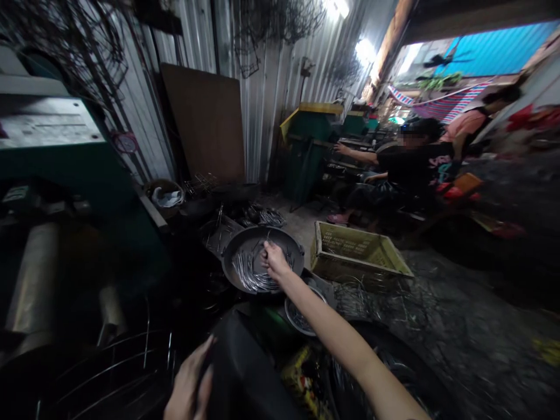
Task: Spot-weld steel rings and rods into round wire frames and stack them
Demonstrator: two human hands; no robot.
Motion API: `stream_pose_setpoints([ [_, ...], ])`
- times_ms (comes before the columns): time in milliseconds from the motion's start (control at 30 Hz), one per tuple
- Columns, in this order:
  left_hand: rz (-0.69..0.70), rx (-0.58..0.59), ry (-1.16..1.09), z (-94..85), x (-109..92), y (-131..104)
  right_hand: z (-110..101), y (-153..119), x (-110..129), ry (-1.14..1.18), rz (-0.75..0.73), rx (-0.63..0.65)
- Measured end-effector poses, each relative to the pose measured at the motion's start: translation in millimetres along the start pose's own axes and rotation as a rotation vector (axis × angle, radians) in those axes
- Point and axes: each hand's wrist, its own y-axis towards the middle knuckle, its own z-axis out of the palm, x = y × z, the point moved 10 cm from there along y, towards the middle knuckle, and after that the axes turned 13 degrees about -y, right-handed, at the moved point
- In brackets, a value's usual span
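My right hand [275, 261] is over a wide dark round pan [301, 248], its fingers closed. Thin metal wire shows just above the fingertips, seemingly pinched in them. Curved shiny metal wire pieces [247, 274] lie in the pan beneath, partly covered by the hand. Low in the view, my left hand [190, 379] is blurred, its fingers apart, beside a dark cloth-like surface [240, 361] that looks like my covered knee. No object shows in it. Next to the pan stands a smaller round bowl [291, 315], partly behind my right forearm.
A yellow crate [359, 265] stands right of the pan. Wire rods [146, 332] stick up at lower left, near a green machine [56, 181]. A brown board [205, 122] leans on the corrugated wall. Two people [415, 157] are at the right rear, near another green machine [308, 151].
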Motion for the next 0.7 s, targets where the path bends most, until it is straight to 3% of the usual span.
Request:
stream_pose_setpoints([
  [100, -0.044, 0.102, -0.124, 42.0, -11, 30, 48, -50, 38, 0.274, 0.056, 0.209],
  [167, -0.115, 0.167, -0.195, 57.7, -7, 36, 80, -83, 61, 0.604, 0.147, 0.406],
  [267, -0.206, 0.221, -0.257, 57.0, 7, 24, 104, -112, 80, 0.908, 0.368, 0.553],
  [367, -0.22, 0.242, -0.244, 43.4, 12, 2, 110, -119, 75, 0.868, 0.481, 0.529],
  [467, -0.261, 0.239, -0.249, 31.8, 14, -9, 121, -128, 57, 0.618, 0.318, 0.51],
  [633, -0.31, 0.074, -0.325, -15.4, 33, -1, 157, -181, 40, -0.202, -0.328, 0.571],
  [700, -0.348, 0.108, -0.364, -21.4, 40, -6, 164, -192, 37, -0.318, -0.428, 0.509],
])
